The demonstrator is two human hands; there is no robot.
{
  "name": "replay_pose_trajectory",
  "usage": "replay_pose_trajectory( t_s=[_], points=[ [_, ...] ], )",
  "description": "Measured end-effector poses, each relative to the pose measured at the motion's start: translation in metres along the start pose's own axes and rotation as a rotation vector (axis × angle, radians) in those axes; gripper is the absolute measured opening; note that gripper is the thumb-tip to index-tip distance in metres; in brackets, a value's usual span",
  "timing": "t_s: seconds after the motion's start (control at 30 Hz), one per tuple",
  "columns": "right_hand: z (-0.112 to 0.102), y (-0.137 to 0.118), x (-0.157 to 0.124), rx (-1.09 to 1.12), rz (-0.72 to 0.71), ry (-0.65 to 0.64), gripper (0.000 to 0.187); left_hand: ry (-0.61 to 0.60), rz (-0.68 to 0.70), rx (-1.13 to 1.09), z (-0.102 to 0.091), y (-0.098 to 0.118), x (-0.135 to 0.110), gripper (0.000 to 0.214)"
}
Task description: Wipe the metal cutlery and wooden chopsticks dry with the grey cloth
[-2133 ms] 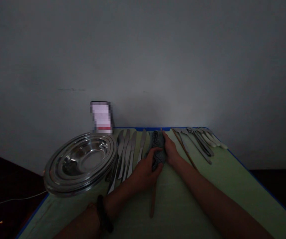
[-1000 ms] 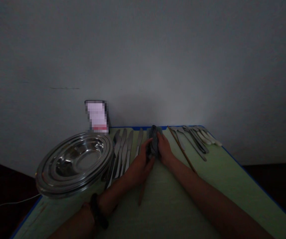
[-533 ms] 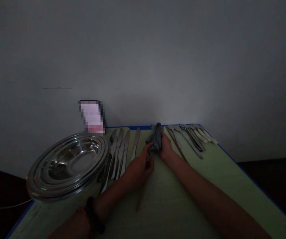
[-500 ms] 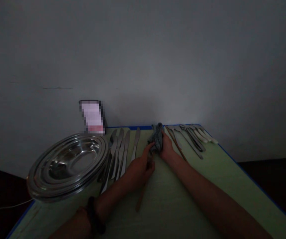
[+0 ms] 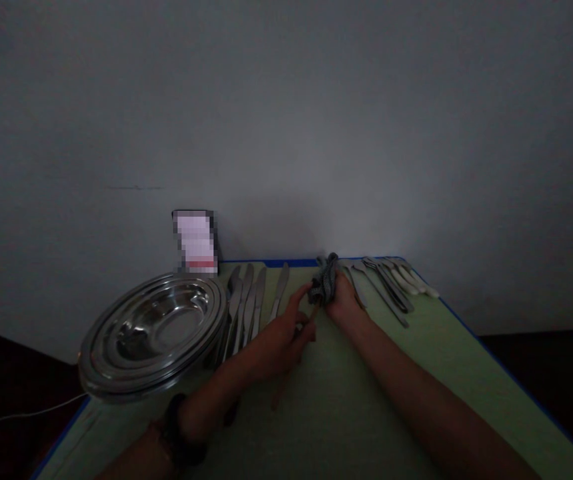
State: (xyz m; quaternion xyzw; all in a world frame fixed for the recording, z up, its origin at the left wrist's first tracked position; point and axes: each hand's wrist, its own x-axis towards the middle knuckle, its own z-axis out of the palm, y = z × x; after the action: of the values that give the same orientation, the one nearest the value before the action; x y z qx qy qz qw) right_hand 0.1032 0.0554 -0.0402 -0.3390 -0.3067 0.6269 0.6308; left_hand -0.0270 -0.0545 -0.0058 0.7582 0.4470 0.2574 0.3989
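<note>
My left hand (image 5: 286, 333) is closed around a thin brown wooden chopstick (image 5: 314, 313). The chopstick slants up to the right, and its lower end shows dimly below the hand. A crumpled grey cloth (image 5: 324, 280) is wrapped about the upper end, hiding it. My right hand (image 5: 345, 300) grips this cloth from the right side, its fingers mostly hidden behind it. Just left of my hands lies a single table knife (image 5: 281, 288). Several more knives (image 5: 247, 300) lie side by side further left, partly covered by my left forearm.
Stacked shiny metal plates (image 5: 154, 383) stand on the left of the green table (image 5: 356, 407). A phone (image 5: 196, 240) leans on the wall behind them. On the right lie forks (image 5: 381, 293) and white-handled cutlery (image 5: 411, 280). A white cable (image 5: 31, 415) hangs off the left edge.
The view has shifted slightly, moving everything a little right and down. Both hands stay on the chopstick and cloth; more of the chopstick shows between the left hand and the cloth.
</note>
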Motion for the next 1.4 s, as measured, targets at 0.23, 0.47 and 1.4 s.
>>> replay_pose_trajectory(
  t_s=[0.23, 0.47, 1.4],
  points=[
    [0.033, -0.080, -0.006, 0.393, -0.002, 0.069, 0.026, -0.240, 0.042, 0.063, -0.075, 0.058, -0.036, 0.041],
    [0.054, -0.094, -0.006, 0.495, -0.054, 0.100, 0.028, -0.299, -0.016, -0.033, -0.109, 0.083, -0.037, 0.022],
    [0.077, -0.084, -0.018, -0.270, -0.009, -0.477, 0.022, 0.004, -0.156, 0.147, -0.113, 0.063, -0.001, 0.018]
  ],
)
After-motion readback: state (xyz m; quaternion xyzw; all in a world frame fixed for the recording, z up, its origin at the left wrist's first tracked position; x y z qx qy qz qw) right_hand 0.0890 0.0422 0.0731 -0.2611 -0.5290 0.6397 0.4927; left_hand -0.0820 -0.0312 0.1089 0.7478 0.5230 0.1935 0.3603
